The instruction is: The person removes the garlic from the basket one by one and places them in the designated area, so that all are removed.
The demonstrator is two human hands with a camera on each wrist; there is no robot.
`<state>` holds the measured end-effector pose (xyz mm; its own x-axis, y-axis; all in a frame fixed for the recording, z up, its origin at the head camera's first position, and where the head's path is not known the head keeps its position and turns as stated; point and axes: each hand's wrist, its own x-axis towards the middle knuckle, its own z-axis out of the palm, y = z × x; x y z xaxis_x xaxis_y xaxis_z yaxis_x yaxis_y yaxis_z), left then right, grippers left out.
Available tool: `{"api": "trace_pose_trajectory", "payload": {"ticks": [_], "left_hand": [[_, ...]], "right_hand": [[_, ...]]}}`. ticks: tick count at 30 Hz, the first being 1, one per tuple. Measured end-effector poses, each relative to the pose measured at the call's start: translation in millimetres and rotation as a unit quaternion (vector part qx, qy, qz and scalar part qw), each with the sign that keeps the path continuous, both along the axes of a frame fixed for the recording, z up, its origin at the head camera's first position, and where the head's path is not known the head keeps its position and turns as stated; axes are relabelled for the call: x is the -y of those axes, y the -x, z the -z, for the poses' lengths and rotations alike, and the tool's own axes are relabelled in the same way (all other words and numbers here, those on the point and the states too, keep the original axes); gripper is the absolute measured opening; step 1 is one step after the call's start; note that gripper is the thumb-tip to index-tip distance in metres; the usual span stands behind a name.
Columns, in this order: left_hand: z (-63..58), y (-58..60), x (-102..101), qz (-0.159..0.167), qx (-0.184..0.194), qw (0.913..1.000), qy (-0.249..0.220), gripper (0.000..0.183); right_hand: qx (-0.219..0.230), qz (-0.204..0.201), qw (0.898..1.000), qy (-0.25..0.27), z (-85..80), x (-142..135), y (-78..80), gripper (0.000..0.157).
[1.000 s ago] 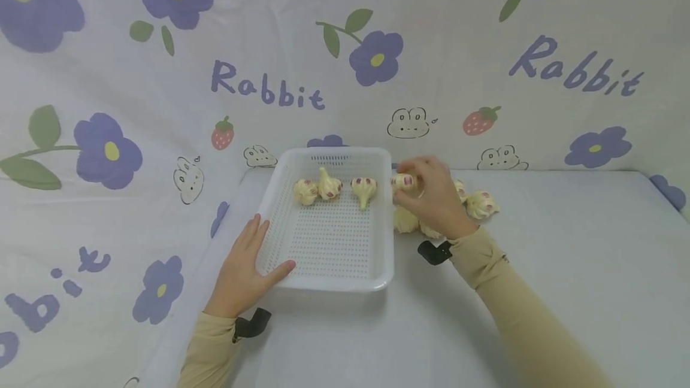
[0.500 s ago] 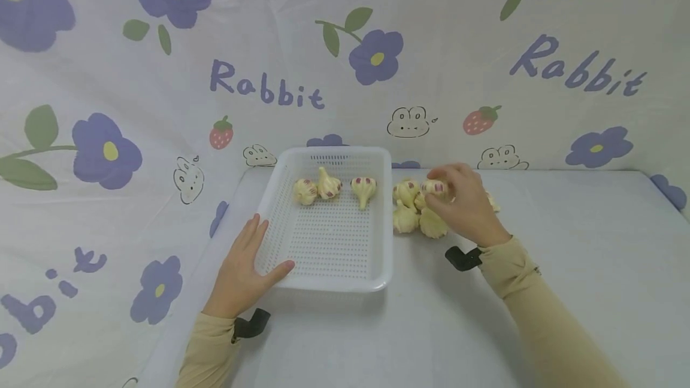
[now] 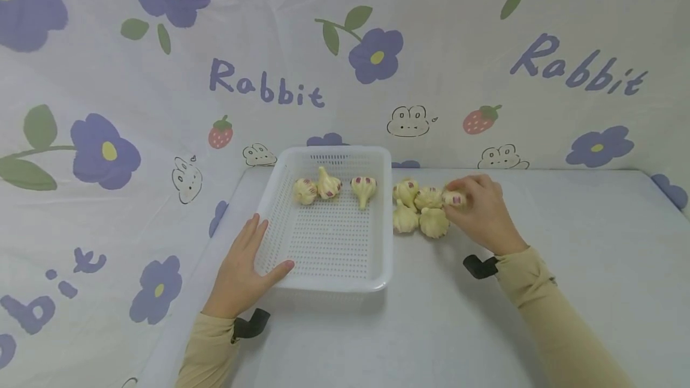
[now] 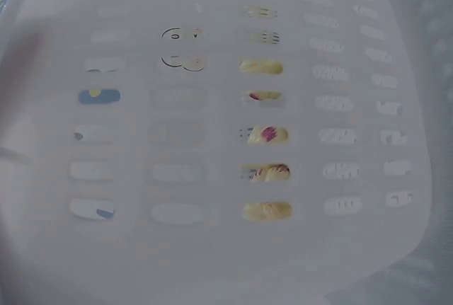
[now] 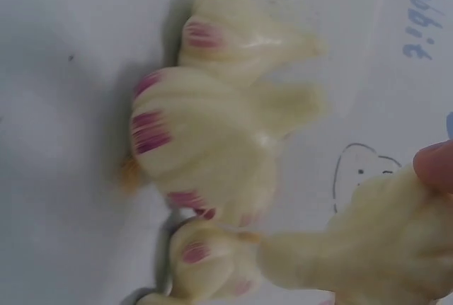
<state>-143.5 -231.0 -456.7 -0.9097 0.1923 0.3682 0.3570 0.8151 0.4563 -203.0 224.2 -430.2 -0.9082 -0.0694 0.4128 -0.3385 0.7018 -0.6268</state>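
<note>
My right hand [image 3: 484, 214] pinches a garlic bulb [image 3: 454, 199] with purple patches at the right end of a small group of bulbs. In the right wrist view a fingertip presses that pale bulb [image 5: 375, 241], and other bulbs, among them a large garlic bulb [image 5: 205, 135], lie beside it. My left hand [image 3: 239, 274] holds the near left corner of a white plastic basket [image 3: 380, 283], thumb over the rim and fingers along the outside. Three garlic bulbs [image 3: 328, 185] lie in the basket's far half. The left wrist view shows only the slotted basket wall [image 4: 177, 248] closely.
Several garlic bulbs [image 3: 433, 223] sit close together on the white table [image 3: 420, 328], just right of the basket. A white cloth backdrop [image 3: 442, 64] with purple flowers and lettering rises behind the table.
My right hand has moved right and slightly nearer with its garlic bulb, from beside the basket rim to the group's right end, uncovering the bulbs there. The left hand and basket have stayed put.
</note>
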Motion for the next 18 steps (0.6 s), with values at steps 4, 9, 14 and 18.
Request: {"api": "trace_pose_trajectory", "payload": {"ticks": [4,9,14,18], "left_hand": [[0.2,-0.5,0,0.001,-0.003,1.0000,0.001,0.097],[0.7,-0.5,0,0.000,-0.004,1.0000,0.001,0.098],[1.9,-0.2,1,0.000,-0.006,1.0000,0.001,0.098],[2.6,0.2,1,0.000,-0.005,1.0000,0.003,0.097]], "right_hand": [[0.006,0.006,1.000,-0.008,7.3,-5,-1.1,0.034],[-0.003,0.008,1.000,-0.020,17.1,-10,2.1,0.035],[0.015,0.017,0.999,-0.043,26.9,-16,7.2,0.036],[0.016,0.017,0.998,-0.058,34.4,-18,11.0,0.035]]}}
